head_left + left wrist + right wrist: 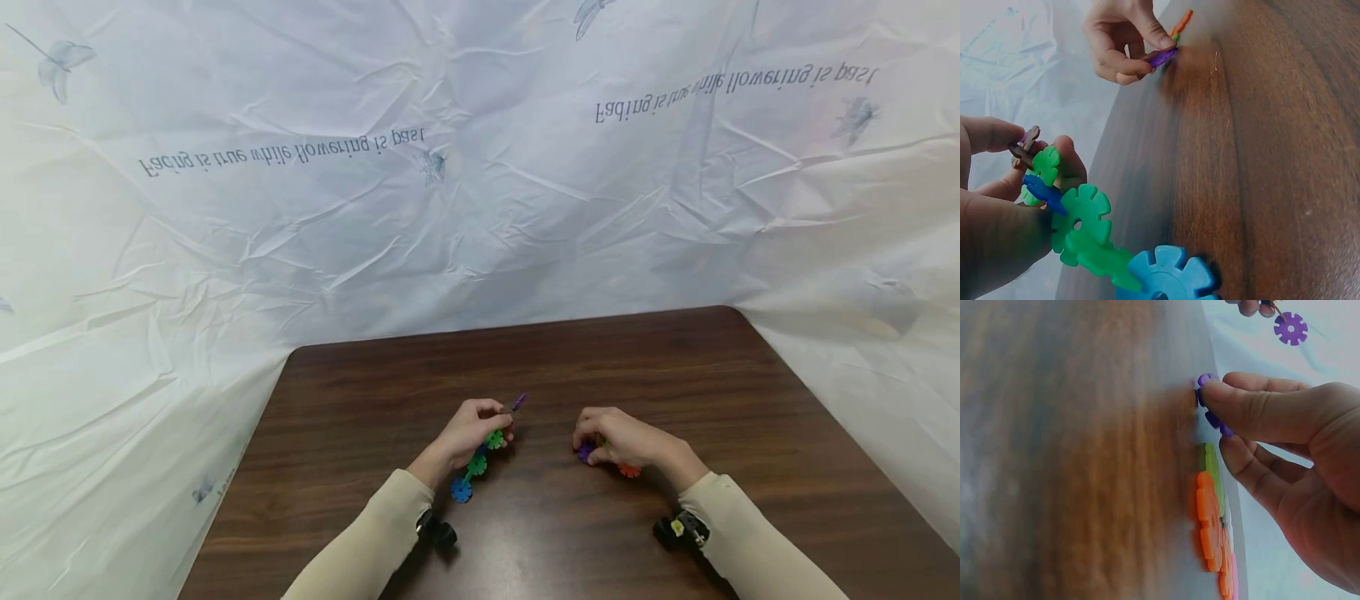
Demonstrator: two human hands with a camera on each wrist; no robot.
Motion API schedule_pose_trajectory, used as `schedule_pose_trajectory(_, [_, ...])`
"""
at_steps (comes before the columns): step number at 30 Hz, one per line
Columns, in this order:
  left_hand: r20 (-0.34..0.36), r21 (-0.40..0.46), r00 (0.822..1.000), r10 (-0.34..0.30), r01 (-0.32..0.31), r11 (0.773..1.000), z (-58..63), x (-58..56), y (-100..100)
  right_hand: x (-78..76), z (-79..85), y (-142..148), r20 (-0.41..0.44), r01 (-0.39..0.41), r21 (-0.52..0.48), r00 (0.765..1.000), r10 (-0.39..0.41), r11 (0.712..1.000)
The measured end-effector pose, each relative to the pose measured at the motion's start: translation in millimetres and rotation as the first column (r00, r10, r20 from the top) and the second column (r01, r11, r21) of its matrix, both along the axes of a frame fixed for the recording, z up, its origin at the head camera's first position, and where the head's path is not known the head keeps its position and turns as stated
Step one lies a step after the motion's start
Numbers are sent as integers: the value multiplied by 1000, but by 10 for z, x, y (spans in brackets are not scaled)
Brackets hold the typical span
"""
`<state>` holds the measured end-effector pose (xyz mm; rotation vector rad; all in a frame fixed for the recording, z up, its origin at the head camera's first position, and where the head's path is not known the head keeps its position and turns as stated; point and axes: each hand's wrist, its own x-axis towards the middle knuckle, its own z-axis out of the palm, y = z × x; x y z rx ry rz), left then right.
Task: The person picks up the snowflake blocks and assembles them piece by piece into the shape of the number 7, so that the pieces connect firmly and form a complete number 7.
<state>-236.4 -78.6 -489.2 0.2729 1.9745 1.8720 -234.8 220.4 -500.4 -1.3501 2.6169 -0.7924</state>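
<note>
My left hand (472,427) grips a chain of slotted plastic flower discs, held over the table. Lowest in the chain is a light blue disc (1175,272), followed by green discs (1085,215) and a dark blue disc (1044,192). Between the left fingertips sits a brown disc (1022,151), and a purple disc (1291,329) sticks out at the far end. My right hand (626,435) pinches another purple disc (1209,381) between thumb and fingers, close over the tabletop. An orange disc (1207,519) and a lime green disc (1212,472) lie beside the right fingers.
More pieces, including a pink one (1235,575), show past the orange disc. The dark wooden table (360,392) meets a hanging white sheet (465,225) with printed lettering at the back and sides. A small black camera (678,532) is strapped to the right wrist.
</note>
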Motion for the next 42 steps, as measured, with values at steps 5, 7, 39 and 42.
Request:
schedule_pose_trajectory(5, [3,16,1000,0,0,1000,-17,-5,-7,-30,-1,-2,-16,-8,-28,1000,7,1000])
schedule_pose_trajectory(7, [4,22,1000,0,0,1000,-21,-6,-8,-46,0,-8,-10,-5,-35,1000,5,999])
schedule_pose_trajectory(39, [-23,25,999,29,-28,999,-23,-59,-10,-194,131,-136,-15,113,-228,993,-120,967])
schedule_pose_trajectory(42, [-23,22,999,29,-29,999,-12,-65,-11,-222,143,-139,-17,120,-238,992,-128,964])
